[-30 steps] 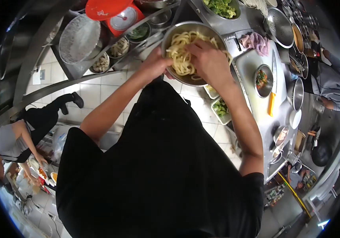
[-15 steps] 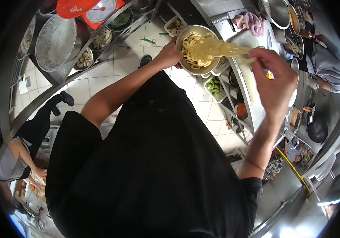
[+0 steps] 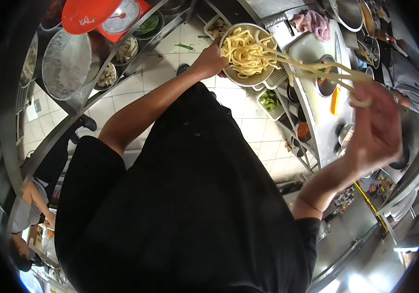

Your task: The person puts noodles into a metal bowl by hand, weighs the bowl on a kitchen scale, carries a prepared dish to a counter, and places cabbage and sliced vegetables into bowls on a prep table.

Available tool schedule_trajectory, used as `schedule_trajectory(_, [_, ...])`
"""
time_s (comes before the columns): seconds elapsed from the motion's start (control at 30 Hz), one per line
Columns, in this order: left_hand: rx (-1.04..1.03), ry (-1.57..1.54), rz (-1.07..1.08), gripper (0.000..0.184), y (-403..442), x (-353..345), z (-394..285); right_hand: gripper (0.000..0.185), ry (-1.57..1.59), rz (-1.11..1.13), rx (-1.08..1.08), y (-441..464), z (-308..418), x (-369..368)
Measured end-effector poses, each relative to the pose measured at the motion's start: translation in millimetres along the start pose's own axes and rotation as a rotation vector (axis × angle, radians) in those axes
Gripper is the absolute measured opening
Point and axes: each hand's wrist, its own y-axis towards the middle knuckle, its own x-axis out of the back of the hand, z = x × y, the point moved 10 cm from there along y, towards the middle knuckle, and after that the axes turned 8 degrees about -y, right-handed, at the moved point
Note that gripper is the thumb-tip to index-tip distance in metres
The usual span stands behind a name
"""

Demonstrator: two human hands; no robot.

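My left hand (image 3: 210,62) grips the left rim of a metal bowl (image 3: 267,73), tilted towards me and full of thick yellow noodles (image 3: 241,51). Out to the right, my right hand (image 3: 378,124) is raised and a little blurred, its fingers pinched on the ends of a few noodles. Those strands stretch in a long line from the bowl across to the fingertips. Below the hand's path, on the white worktop, stand a small pan (image 3: 325,87) with food in it and an orange strip-like object (image 3: 335,101).
At the left are a large floury bowl (image 3: 65,68), a red scale (image 3: 121,22) and bowls of cut ingredients. A pink cloth (image 3: 313,25) lies on the worktop (image 3: 312,107). Green vegetables fill a basket (image 3: 270,100) below. Other people stand at far left and far right.
My right hand has moved right and down, drawing the noodle strands out longer and thinner. More noodles now lie in the bowl, which my left hand still holds.
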Motion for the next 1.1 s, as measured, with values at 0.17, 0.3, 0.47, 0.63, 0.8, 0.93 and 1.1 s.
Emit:
schedule_trajectory(0.17, [-0.139, -0.047, -0.003, 0.059, -9, 4, -18, 0.031, -0.075, 0.479, 0.020, -54, -71, -159])
schedule_trajectory(0.3, [-0.135, 0.020, 0.014, 0.057, -20, -2, -35, 0.044, -0.312, 0.450, 0.154, -83, -82, -208])
schedule_trajectory(0.47, [-0.239, 0.117, 0.079, 0.050, -6, 0, -5, 0.023, -0.069, 0.337, 0.191, -56, -70, -161])
schedule_trajectory(0.63, [0.070, -0.156, 0.163, 0.039, -5, -33, -8, 0.018, -0.234, 0.308, 0.099, -30, -48, -89])
schedule_trajectory(0.8, [0.075, -0.104, 0.084, 0.034, 13, -23, 34, 0.025, -0.214, 0.133, 0.140, -19, -36, -49])
schedule_trajectory(0.93, [0.041, -0.159, 0.065, 0.033, -1, -22, 13, 0.024, -0.001, 0.080, 0.166, -18, -30, -35])
schedule_trajectory(1.1, [0.019, -0.101, 0.130, 0.033, 4, -15, 23, 0.020, 0.559, -0.052, -0.276, -47, -83, -28])
